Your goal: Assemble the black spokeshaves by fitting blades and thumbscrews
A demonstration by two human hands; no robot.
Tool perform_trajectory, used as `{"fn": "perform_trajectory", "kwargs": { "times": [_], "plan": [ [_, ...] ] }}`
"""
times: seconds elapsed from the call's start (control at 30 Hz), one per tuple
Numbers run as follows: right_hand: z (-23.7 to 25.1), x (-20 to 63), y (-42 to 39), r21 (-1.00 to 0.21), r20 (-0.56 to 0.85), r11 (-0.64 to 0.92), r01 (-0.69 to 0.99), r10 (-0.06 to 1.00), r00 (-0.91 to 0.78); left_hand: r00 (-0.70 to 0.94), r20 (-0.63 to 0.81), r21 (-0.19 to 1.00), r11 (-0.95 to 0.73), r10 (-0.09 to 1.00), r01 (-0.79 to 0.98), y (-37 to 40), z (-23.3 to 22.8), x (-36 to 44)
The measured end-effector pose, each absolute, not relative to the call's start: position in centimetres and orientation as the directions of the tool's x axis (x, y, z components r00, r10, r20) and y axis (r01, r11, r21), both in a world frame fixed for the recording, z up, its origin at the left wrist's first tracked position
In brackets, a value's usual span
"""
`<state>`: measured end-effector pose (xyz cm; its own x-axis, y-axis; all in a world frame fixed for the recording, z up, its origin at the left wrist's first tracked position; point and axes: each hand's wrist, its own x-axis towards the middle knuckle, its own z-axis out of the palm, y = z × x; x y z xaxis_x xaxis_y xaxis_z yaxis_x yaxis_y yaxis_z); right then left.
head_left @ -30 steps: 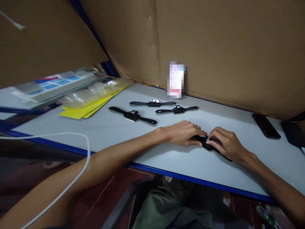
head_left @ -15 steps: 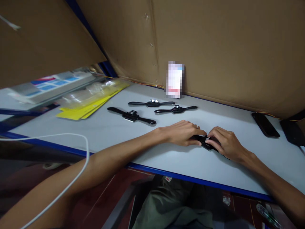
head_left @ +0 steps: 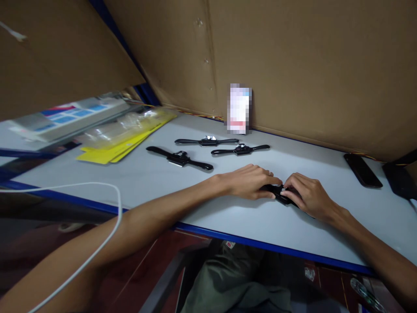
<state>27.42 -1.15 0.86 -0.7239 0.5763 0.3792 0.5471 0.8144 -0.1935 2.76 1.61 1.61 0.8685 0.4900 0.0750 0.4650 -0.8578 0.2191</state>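
Note:
A black two-handled spokeshave lies flat on the white table, mostly covered by my hands. My left hand presses down on its left handle with fingers wrapped over it. My right hand covers its right handle, fingertips pinching at the small metal part in the middle. Three more black spokeshaves lie farther back: one at the left, one behind it and one at centre.
Yellow cards with clear plastic packs and a flat printed box sit at the back left. A dark phone and a black object lie at the right. Cardboard walls enclose the table. A white cable loops at the front left.
The view has shifted slightly. My right hand has slid a little to cover more of the right handle; both hands stay on the spokeshave.

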Motion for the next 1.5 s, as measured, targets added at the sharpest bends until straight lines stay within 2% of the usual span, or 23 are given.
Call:
{"fn": "perform_trajectory", "kwargs": {
  "times": [0.73, 1.5],
  "plan": [
    [0.85, 27.32, -1.19, -0.175, 0.371, 0.81, 0.56, 0.581, -0.725, 0.869, 0.074, 0.218, -0.858, 0.489, 0.464, 1.61, 1.56, 2.82],
    [0.74, 27.11, -1.4, -0.088, 0.367, 0.797, 0.598, 0.584, -0.724, 0.867, 0.075, 0.191, -0.86, 0.493, 0.473, 1.44, 1.66, 2.95]
  ]
}}
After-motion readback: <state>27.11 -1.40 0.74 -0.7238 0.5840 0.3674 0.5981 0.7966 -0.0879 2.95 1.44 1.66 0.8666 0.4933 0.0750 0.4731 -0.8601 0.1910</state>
